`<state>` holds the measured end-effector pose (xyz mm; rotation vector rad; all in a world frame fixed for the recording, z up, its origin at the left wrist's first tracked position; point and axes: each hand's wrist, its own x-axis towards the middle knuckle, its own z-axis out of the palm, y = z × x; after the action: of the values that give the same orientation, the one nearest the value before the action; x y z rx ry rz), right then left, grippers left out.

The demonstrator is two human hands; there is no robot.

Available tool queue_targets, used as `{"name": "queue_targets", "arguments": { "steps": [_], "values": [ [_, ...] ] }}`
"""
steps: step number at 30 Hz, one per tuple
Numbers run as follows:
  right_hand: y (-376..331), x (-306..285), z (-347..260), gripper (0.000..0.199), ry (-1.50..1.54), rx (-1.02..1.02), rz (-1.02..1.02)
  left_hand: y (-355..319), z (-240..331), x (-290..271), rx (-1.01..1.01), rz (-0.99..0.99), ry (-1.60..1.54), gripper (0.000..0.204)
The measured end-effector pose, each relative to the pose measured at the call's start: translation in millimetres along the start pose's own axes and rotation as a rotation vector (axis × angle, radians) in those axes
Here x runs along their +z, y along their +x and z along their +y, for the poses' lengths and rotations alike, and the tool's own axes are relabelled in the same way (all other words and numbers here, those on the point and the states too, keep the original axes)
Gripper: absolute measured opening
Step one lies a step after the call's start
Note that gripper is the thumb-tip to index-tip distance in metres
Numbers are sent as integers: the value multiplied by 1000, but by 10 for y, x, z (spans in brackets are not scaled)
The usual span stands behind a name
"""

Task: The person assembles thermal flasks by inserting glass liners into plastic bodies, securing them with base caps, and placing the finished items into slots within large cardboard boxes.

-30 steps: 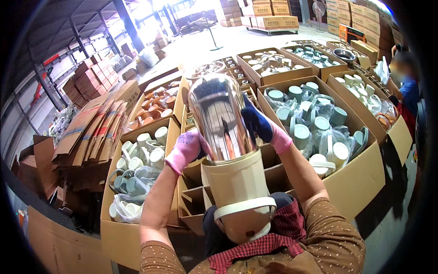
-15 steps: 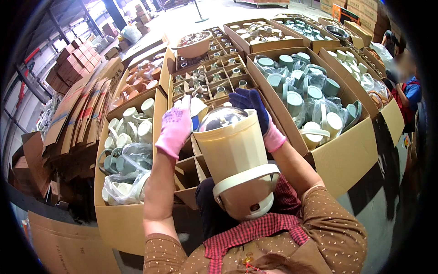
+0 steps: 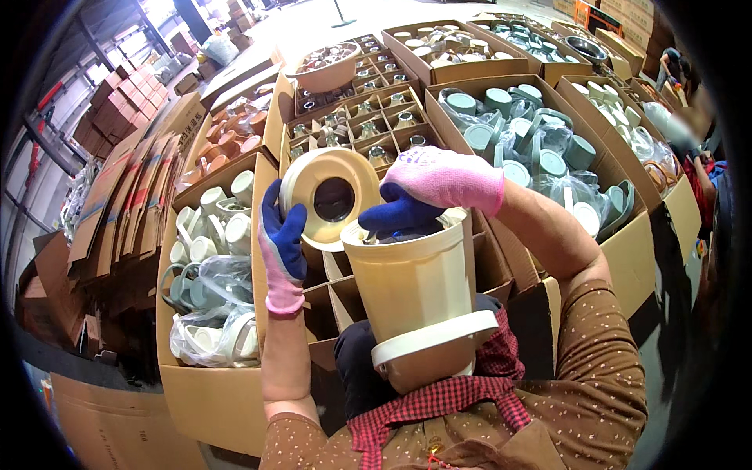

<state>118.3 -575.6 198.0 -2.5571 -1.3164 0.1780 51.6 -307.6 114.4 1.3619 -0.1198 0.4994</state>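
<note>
Right now your left hand point(image 3: 283, 235) has its fingers clamped on the rim of a cream ring point(image 3: 298, 184), thumb in front, above the left edge of the divided carton point(image 3: 385, 130). Your right hand point(image 3: 446, 180) bends over the mouth of the cream jug point(image 3: 411, 286), which leans on your lap at that carton's near edge, its handle point(image 3: 435, 345) toward your apron point(image 3: 439, 415). Your right fingers are curled, but whether they grip anything I cannot tell; what lies beneath them is mostly hidden, perhaps a dark or mirrored surface.

I'd watch the ring: pinched at one side only, it could twist loose and drop into the compartments if your glove slides on the smooth plastic. The jug seems braced only by your lap, so uneven pressure from your right hand could roll it sideways.
</note>
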Motion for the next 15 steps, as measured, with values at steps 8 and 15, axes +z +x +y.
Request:
{"name": "queue_targets", "arguments": {
  "steps": [8,15],
  "values": [
    [16,124,132,36,307,-351,366,153,81,230,96,-77,-109,62],
    [-26,-24,122,53,4,-86,414,280,101,428,219,-20,-130,64]
  ]
}}
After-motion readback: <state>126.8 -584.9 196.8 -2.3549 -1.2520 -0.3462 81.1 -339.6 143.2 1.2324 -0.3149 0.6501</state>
